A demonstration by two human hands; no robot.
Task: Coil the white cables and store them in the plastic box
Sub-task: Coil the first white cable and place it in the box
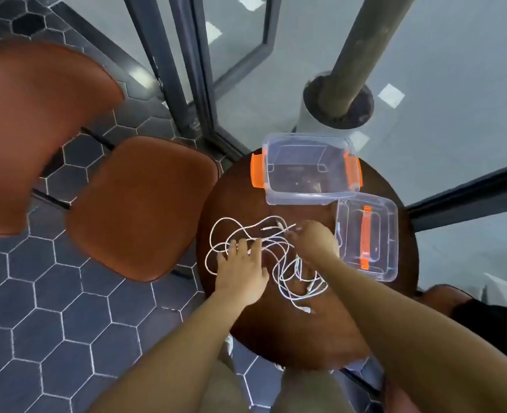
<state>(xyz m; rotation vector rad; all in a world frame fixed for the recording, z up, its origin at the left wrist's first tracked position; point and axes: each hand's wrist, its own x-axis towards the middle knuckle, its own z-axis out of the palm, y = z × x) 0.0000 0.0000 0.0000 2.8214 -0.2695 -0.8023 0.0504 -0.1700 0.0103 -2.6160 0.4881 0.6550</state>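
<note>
Left hand (241,269) flat on tangled cables (282,260), fingers straight. Right hand (314,242) fingertips pinch a cable end. Box (276,201) open on the table (276,332), lid (390,222) beside it.

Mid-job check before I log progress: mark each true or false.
1. The clear plastic box with orange latches stands open, with no lid on it. True.
2. The white cables are coiled inside the box. False: they lie in a loose tangle on the round dark wooden table.
3. The left hand rests on the cables with straight fingers. True.
4. The clear lid with orange handle sits on a brown chair. False: it lies on the table, right of the cables and beside the box.
5. The right hand reaches into the box. False: it is at the tangle, with its fingers curled on a strand.
</note>
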